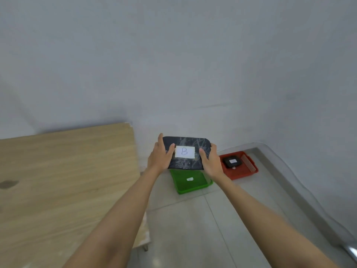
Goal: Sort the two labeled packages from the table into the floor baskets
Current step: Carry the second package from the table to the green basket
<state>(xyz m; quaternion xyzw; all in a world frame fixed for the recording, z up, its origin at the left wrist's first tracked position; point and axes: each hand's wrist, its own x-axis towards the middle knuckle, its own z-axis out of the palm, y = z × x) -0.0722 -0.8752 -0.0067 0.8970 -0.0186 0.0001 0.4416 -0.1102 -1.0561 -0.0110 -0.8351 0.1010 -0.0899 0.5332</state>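
A flat black package (186, 143) with a white label marked "B" is held in the air, past the table's right edge and above the floor. My left hand (160, 156) grips its left side and my right hand (211, 161) grips its right side. Directly below it on the floor stands a green basket (190, 187) with a small white tag inside. To the right a red basket (245, 174) holds another black package (231, 162) with a white label that I cannot read.
A light wooden table (63, 180) fills the left side, with one leg showing near the bottom. Grey floor tiles run to a white wall behind both baskets. A raised grey ledge (301, 192) borders the floor on the right.
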